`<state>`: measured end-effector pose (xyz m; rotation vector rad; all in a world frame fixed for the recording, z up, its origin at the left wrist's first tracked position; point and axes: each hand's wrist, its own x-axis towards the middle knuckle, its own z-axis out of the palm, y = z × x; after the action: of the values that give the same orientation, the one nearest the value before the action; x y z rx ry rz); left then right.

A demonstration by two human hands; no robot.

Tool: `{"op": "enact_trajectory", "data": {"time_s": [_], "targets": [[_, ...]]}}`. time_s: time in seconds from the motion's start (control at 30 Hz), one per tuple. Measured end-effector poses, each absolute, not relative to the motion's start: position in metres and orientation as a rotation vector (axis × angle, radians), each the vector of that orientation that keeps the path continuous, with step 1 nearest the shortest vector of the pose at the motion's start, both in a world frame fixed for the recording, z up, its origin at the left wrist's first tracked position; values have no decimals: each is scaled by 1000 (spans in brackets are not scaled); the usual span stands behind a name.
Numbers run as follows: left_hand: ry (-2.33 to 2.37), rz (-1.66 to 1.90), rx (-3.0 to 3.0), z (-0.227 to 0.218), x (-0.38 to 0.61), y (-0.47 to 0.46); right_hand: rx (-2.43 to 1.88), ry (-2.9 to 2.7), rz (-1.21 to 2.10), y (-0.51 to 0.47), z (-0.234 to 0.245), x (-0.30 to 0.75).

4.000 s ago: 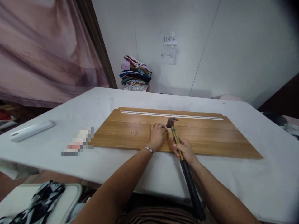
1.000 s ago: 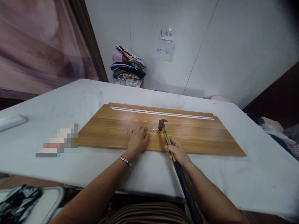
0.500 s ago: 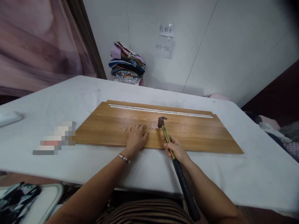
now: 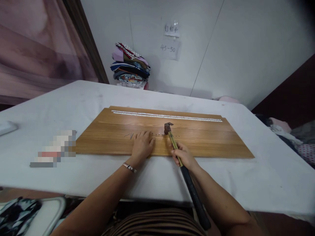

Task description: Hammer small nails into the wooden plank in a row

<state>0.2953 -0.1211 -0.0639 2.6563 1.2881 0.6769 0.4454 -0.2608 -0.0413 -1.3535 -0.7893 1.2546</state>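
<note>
A claw hammer (image 4: pixel 175 144) with a rusty head and a black grip is in my right hand (image 4: pixel 184 156), which wraps round the bare shaft partway up. Its head hangs over a row of nail heads (image 4: pixel 159 134) along the middle of a brown wooden board (image 4: pixel 209 139). My left hand (image 4: pixel 143 144) lies flat on the board, fingers stretched forward, left of the hammer head. Just beyond its left side lie a few loose nails (image 4: pixel 130 135). Part of the nail row is hidden behind the hammer head.
The board lies on a white-covered table (image 4: pixel 93 173). Two white measuring strips (image 4: pixel 167 116) run along its far edge. Folded clothes (image 4: pixel 131 65) are piled by the wall. A blurred-out object (image 4: pixel 55 147) sits left of the board, and a white item (image 4: pixel 7 127) farther left.
The whole view has shifted slightly. Both hands and the hammer hold nearly the same place over the board.
</note>
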Motion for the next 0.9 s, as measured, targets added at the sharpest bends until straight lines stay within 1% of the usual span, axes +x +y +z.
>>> {"op": "enact_trajectory", "data": {"time_s": [0.9], "targets": [[1288, 652, 2660, -63, 295, -121, -1358, -766, 1244, -261, -40, 445]]}}
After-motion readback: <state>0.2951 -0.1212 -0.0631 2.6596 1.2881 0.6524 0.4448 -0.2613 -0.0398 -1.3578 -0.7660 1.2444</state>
